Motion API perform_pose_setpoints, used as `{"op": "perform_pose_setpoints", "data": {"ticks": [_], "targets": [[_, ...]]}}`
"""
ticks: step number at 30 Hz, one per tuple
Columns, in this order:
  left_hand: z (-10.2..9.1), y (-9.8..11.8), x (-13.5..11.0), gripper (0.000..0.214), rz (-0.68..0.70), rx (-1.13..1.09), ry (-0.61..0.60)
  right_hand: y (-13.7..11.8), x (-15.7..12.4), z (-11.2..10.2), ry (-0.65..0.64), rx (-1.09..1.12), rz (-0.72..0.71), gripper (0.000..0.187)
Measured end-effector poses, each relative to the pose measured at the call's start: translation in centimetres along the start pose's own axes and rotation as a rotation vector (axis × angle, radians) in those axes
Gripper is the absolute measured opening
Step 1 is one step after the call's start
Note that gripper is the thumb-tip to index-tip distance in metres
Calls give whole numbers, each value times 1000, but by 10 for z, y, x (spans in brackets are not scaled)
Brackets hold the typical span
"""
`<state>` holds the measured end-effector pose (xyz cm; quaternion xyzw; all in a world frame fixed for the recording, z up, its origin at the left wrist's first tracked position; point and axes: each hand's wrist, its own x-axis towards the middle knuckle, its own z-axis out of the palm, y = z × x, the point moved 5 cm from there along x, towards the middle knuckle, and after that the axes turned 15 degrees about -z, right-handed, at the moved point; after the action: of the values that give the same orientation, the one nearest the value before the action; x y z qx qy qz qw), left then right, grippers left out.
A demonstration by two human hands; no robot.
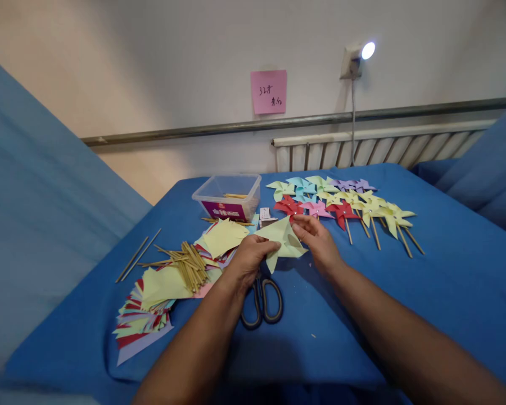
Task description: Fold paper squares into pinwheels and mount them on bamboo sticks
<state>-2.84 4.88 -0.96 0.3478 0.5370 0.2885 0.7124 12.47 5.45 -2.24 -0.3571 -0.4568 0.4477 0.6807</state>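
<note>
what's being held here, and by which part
Pale yellow-green paper: the left grip pinches it left of centre; the right grip touches its upper right edge

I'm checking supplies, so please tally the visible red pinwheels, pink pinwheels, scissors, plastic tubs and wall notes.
Red pinwheels: 2
Pink pinwheels: 1
Scissors: 1
Tubs: 1
Notes: 1
Total: 6
</note>
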Motion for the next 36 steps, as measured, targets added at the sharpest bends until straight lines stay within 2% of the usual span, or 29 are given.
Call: {"op": "perform_pose_setpoints", "data": {"ticks": [3, 6, 9, 11, 14, 17, 20, 23, 27, 36], "targets": [[-3, 1, -2, 17, -18, 117, 34, -1, -1, 7, -126, 95, 121, 40], [-5, 2, -3, 11, -15, 232, 68, 0, -6, 12, -232, 96, 160, 41], [-3, 2, -2, 9, -1, 315, 21, 4, -9, 12, -261, 42, 173, 42], [-4, 3, -2, 7, 14, 341, 33, 8, -9, 12, -264, 17, 170, 41], [-6, 6, -1, 7, 74, 299, 130, 12, -7, 12, -183, -7, 131, 41], [-4, 5, 1, 17, 157, 129, 189, 16, -7, 10, 21, 43, 86, 42], [4, -5, 6, 29, 116, -132, 93, 20, -11, 8, 217, 150, 65, 42], [14, -16, 10, 35, 35, -299, -44, 24, -13, 7, 316, 175, 43, 41], [21, -20, 12, 31, 20, -372, -117, 25, -16, 7, 347, 137, 17, 40], [16, -18, 12, 31, 128, -371, -36, 27, -19, 13, 256, 138, 24, 40]]}}
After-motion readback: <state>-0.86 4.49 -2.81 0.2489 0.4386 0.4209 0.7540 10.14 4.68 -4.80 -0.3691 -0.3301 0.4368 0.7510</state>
